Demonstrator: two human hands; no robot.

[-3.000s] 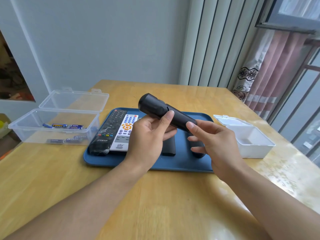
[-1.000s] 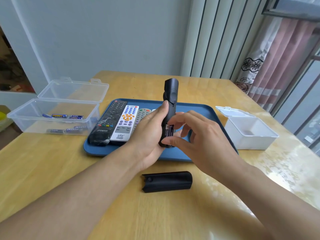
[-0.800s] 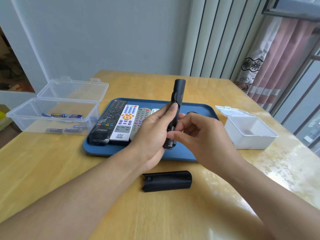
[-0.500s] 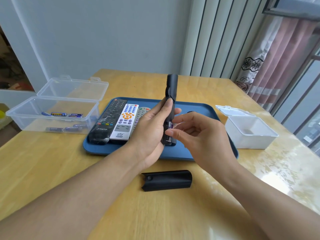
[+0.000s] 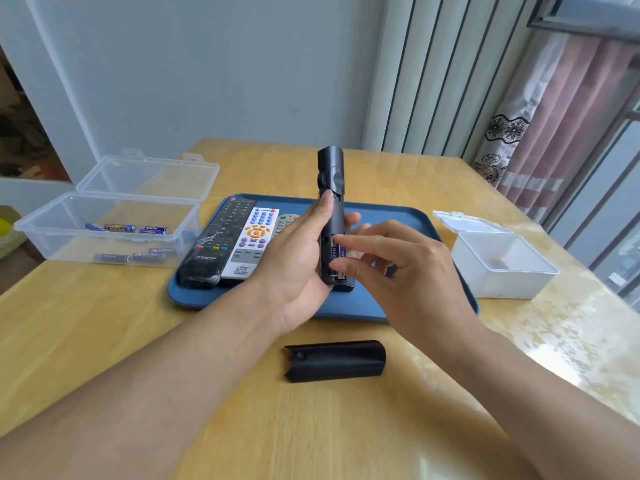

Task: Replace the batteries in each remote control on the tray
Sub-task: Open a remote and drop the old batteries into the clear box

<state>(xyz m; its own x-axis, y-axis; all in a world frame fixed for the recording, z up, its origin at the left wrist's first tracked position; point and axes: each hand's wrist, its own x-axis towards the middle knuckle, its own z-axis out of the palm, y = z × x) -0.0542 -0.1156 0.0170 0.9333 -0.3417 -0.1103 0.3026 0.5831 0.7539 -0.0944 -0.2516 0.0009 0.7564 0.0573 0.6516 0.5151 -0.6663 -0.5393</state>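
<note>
I'm holding the black remote (image 5: 330, 216) upright in my left hand (image 5: 294, 261); right hand (image 5: 391, 268), fingertips pinching, is prying at a battery (image 5: 335, 252) in the open compartment. Next: lift it free.

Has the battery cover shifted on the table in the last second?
No. The battery cover lies in the same spot on the table, just in front of the blue tray's near edge.

A white lidded box (image 5: 498, 268) (lid open) sits on the wooden desk (image 5: 104, 327); patterned curtains (image 5: 540, 140) hang beyond.
</note>
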